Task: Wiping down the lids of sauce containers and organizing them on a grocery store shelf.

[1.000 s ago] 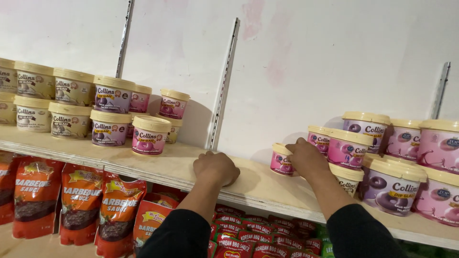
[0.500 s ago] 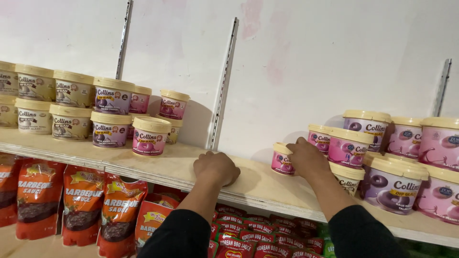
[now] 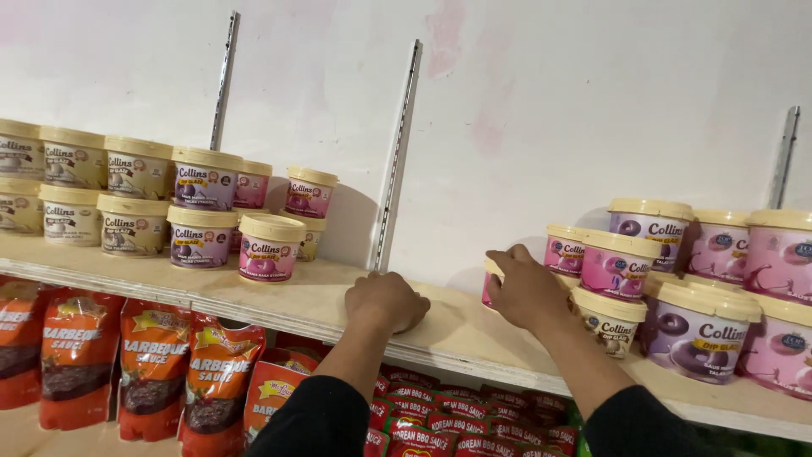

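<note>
Our right hand (image 3: 526, 289) is wrapped around a small pink tub (image 3: 491, 283) on the wooden shelf (image 3: 313, 300), fingers curled over its front so that we see only a sliver of its cream lid and pink side at the left edge of the hand. The tub stands on the shelf board, just left of a cluster of like tubs. Our left hand (image 3: 385, 301) rests on the bare shelf to the left, closed in a loose fist with knuckles up, holding nothing we can see.

Right beside the held tub stands another small pink tub (image 3: 564, 250), and next to it a larger pink tub (image 3: 616, 265) stacked on a cream tub (image 3: 611, 322), which touches our right wrist. Further right sit a big purple tub (image 3: 695, 326) and a purple one (image 3: 651, 224) above it, then more pink tubs (image 3: 778, 254) running to the picture's edge. These crowd the right side closely, leaving open board only to the left of the hand.

Between our hands a metal wall rail (image 3: 397, 161) runs up the white wall (image 3: 550, 101). Well to the left stands a second group: a pink tub (image 3: 268, 247) out in front, purple tubs (image 3: 204, 211) behind it, and cream tubs (image 3: 93, 195) stacked two high. Below the shelf hang red sauce pouches (image 3: 144, 364), and small red sachets (image 3: 457, 419) lie between our dark sleeves (image 3: 317, 419).
</note>
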